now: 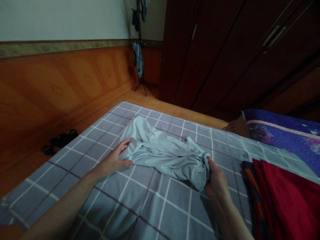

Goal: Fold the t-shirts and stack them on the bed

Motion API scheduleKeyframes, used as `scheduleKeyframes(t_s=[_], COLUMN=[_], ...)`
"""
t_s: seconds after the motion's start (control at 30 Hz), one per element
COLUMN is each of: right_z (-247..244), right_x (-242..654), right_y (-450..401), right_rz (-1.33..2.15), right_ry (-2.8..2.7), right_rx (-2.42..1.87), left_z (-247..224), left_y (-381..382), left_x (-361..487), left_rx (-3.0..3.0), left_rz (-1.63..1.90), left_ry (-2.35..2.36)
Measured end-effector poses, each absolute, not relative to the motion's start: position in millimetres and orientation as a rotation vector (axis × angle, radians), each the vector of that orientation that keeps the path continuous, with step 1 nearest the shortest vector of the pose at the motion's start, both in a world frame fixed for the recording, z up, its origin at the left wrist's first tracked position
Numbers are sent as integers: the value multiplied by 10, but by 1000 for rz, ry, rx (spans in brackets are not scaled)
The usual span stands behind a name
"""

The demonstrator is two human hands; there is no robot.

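A crumpled light grey garment (165,151) lies across the checked bed sheet (147,196) in the middle of the view. My left hand (118,158) is at the garment's left end, thumb and fingers apart, with the fingertips at the cloth. At the right end my right hand (217,180) grips the bunched cloth between thumb and fingers, and its edge is slightly raised there.
Folded red and dark clothes (287,196) are stacked at the right of the bed. Beyond them is a purple patterned bedding (287,130). A dark wardrobe (212,50), a coat stand (140,40) and dark sandals (61,140) are around the bed.
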State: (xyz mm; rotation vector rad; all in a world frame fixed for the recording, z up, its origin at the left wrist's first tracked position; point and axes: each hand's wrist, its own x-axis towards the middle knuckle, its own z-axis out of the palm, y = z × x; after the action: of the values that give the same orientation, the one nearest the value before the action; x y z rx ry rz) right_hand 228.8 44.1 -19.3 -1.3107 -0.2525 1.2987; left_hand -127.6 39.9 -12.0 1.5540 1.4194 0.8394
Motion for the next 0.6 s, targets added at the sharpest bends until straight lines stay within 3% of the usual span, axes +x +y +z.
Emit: scheduleKeyframes(t_s=[0.2, 0.47, 0.6], right_z=[-185, -305, -174], right_x=[2205, 2083, 2159], right_y=[368, 306, 297], right_rz=[1224, 269, 256], right_ry=[-654, -1985, -2081], right_rx=[-1430, -1520, -1634], left_z=[-174, -175, 90], left_y=[457, 418, 326], left_x=[-1358, -1416, -1308], left_rx=[1765, 2204, 2169], left_rz=[718, 580, 512], left_ry=[1699, 1486, 1521])
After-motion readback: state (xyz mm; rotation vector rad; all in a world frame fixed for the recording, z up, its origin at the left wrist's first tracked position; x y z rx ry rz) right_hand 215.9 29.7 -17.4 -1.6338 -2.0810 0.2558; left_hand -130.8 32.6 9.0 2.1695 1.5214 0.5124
